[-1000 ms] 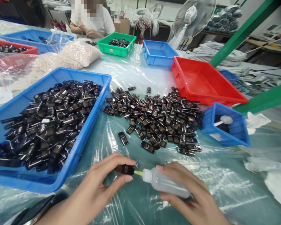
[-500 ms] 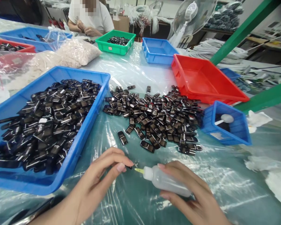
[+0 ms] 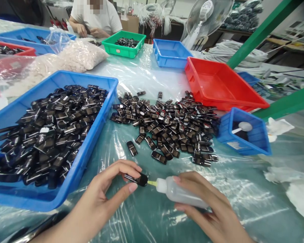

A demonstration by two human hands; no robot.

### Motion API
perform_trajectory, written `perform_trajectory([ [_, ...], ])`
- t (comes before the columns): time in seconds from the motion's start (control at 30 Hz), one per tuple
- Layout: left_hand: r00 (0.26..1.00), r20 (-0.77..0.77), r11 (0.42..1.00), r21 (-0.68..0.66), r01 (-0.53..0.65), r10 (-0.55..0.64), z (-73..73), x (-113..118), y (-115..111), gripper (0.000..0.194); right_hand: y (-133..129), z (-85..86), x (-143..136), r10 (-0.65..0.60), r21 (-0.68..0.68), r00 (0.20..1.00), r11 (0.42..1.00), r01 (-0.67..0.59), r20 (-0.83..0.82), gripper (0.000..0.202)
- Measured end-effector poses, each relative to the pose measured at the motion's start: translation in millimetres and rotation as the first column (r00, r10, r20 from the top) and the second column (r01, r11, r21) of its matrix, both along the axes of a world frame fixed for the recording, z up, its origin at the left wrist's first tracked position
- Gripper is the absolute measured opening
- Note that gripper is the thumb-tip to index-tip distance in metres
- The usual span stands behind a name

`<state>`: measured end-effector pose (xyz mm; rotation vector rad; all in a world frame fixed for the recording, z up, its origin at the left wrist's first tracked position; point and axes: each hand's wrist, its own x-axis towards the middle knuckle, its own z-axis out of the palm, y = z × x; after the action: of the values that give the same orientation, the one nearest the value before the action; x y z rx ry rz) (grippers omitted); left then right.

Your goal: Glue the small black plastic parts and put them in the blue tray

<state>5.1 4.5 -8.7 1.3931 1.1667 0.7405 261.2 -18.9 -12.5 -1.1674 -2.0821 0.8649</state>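
Observation:
Between the thumb and fingers of my left hand (image 3: 114, 189) is a small glossy black plastic piece (image 3: 141, 180), its rounded end pointing right. My right hand (image 3: 205, 199) is wrapped around a translucent white squeeze bottle (image 3: 183, 192), which lies nearly level. The bottle's thin yellowish nozzle (image 3: 152, 183) points left and meets, or almost meets, the rounded end of the black piece. Just beyond both hands spreads a loose pile of similar black pieces (image 3: 164, 128). One single piece (image 3: 132, 148) lies apart, nearer my left hand.
A blue tray (image 3: 91, 148) heaped with black pieces stands at the left. On the right are a red tray (image 3: 218, 81) and a small blue bin (image 3: 258, 135) holding a white scoop (image 3: 244, 127). Across the table, a person (image 3: 96, 20) sits behind a green tray (image 3: 124, 50).
My left hand has brought the black piece into fuller view, turned with its rounded end toward the nozzle. The bottle has shifted very slightly to the right.

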Motion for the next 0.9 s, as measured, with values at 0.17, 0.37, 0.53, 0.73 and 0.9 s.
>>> perform_trajectory([
  [0.17,1.000,-0.002,1.000,0.022,-0.010,0.010,2.0,0.2,-0.3,0.010,3.1,1.1,-0.1,-0.011,0.074,0.998,0.997,0.007,0.061,0.038],
  [0.37,1.000,-0.008,1.000,-0.020,-0.016,0.016,2.7,-2.0,-2.4,0.013,3.8,2.5,-0.4,-0.014,0.079,0.999,0.997,0.010,0.051,0.035],
  [0.53,0.999,-0.047,1.000,-0.008,-0.015,0.015,3.6,-1.8,-1.1,0.017,3.7,-0.3,1.2,0.000,0.074,0.999,0.997,-0.004,0.046,0.037],
  [0.73,0.999,-0.036,0.999,-0.032,-0.016,0.014,4.9,-1.8,-2.4,0.016,2.6,0.5,-2.7,-0.031,0.085,0.999,0.996,0.029,0.018,0.036],
  [0.9,0.999,-0.032,1.000,-0.016,-0.004,0.004,3.1,-2.6,-4.6,0.018,2.6,1.3,-3.1,-0.037,0.073,0.999,0.997,0.037,0.001,0.039],
])
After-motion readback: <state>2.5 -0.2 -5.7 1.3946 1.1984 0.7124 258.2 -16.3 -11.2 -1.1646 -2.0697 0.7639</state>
